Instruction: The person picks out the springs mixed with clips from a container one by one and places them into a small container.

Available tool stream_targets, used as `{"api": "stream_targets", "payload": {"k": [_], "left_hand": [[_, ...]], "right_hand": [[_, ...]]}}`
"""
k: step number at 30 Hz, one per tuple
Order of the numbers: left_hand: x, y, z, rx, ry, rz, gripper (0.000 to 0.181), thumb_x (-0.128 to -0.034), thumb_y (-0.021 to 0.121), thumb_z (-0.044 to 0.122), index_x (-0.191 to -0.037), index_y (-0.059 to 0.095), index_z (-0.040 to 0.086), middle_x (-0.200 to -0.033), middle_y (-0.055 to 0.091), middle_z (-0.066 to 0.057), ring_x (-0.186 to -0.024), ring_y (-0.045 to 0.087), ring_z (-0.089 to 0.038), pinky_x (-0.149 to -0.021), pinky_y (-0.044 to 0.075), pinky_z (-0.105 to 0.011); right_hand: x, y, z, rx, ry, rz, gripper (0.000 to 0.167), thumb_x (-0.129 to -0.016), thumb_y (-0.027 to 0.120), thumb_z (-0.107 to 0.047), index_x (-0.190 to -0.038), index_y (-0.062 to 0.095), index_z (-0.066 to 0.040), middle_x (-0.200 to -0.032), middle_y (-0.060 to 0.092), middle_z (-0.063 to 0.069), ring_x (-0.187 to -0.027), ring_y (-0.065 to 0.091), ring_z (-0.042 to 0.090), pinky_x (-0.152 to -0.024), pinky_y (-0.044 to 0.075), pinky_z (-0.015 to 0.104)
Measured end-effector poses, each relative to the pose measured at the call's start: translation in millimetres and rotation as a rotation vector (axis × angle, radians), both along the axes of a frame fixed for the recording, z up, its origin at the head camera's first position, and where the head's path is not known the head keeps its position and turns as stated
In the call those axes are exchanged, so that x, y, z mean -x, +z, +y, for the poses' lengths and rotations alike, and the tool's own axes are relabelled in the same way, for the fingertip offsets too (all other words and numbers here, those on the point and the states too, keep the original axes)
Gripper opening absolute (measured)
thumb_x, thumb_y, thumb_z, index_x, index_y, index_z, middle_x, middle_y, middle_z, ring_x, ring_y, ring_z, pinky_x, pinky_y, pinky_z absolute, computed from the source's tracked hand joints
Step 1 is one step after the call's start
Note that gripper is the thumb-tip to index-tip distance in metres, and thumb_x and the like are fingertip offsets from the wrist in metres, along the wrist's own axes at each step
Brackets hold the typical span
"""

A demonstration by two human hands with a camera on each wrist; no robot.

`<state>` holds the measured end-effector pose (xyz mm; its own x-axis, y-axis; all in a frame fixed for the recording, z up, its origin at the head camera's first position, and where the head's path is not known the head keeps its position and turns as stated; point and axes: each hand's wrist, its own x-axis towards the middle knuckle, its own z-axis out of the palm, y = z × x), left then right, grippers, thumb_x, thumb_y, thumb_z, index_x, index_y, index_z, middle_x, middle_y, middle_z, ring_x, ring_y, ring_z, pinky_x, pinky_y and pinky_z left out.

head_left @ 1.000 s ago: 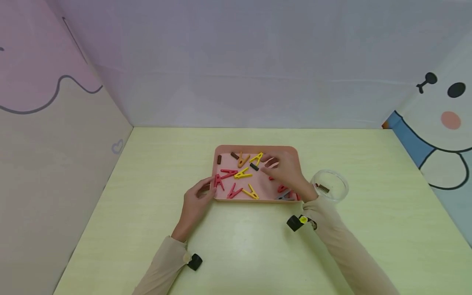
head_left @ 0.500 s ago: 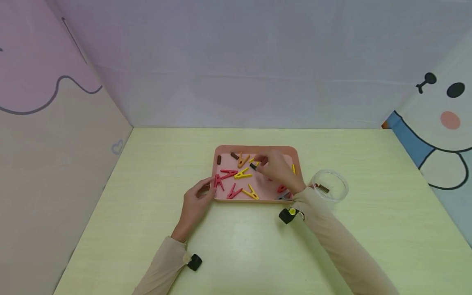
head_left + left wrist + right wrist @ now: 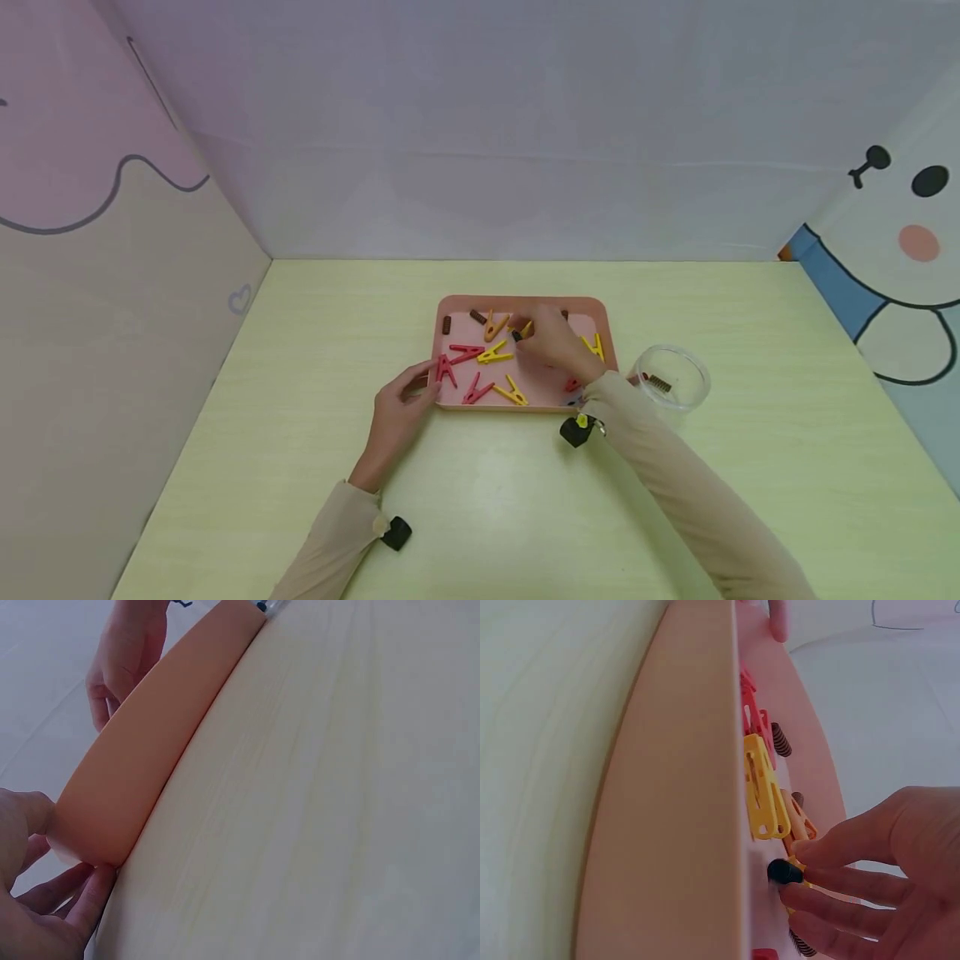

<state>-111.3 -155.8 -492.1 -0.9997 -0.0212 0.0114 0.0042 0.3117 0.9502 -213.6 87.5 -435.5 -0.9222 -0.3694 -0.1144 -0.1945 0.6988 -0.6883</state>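
The right hand point(image 3: 553, 340) has just reached a dark spring point(image 3: 783, 871) inside the pink tray point(image 3: 487, 302) and now pinches it, apparently securing it; the left hand point(image 3: 401, 408) grips the tray's left edge.

no words, brands or numbers can be read; the one legible sign is a small heart outline point(image 3: 239, 298) on the left wall point(image 3: 127, 333).
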Motion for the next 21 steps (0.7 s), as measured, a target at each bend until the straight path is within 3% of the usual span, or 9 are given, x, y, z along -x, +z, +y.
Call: {"api": "stream_targets", "payload": {"k": [5,10,14,21], "left_hand": [[0.3,-0.8,-0.9,-0.006,0.002,0.006,0.036,-0.0904,0.065,0.017,-0.126,0.062,0.016,-0.124,0.059,-0.002,-0.108,0.057,-0.018,-0.087,0.051,-0.028],[0.2,-0.5,-1.3,-0.006,0.002,0.003,0.036,-0.0904,0.065,0.018,-0.126,0.062,0.017,-0.123,0.059,-0.002,-0.107,0.057,-0.018,-0.087,0.051,-0.028],[0.2,0.0,-1.5,-0.002,0.0,-0.003,0.036,-0.0906,0.065,0.019,-0.126,0.062,0.017,-0.124,0.059,-0.002,-0.108,0.057,-0.018,-0.087,0.051,-0.028],[0.4,0.0,-1.6,0.004,-0.008,-0.006,0.037,-0.0906,0.065,0.021,-0.127,0.061,0.017,-0.126,0.058,-0.002,-0.109,0.057,-0.018,-0.088,0.051,-0.028]], "right_hand": [[0.5,-2.7,-3.3,-0.015,0.005,0.014,0.037,-0.079,0.061,0.009,-0.114,0.066,0.0,-0.112,0.064,0.014,-0.094,0.057,0.027,-0.076,0.051,0.034],[2.3,-7.1,-7.7,-0.008,0.032,0.063,0.04,-0.076,0.058,0.014,-0.112,0.067,-0.001,-0.109,0.064,0.014,-0.077,0.05,0.024,-0.06,0.041,0.029],[3.2,-8.2,-11.3,-0.018,0.068,0.106,0.032,-0.076,0.058,0.015,-0.102,0.07,0.001,-0.103,0.066,0.014,-0.065,0.044,0.02,-0.052,0.035,0.027],[2.1,-8.2,-15.3,-0.092,0.05,0.103,0.019,-0.078,0.063,0.01,-0.093,0.072,0.002,-0.101,0.068,0.014,-0.078,0.055,0.02,-0.061,0.047,0.026]]}}
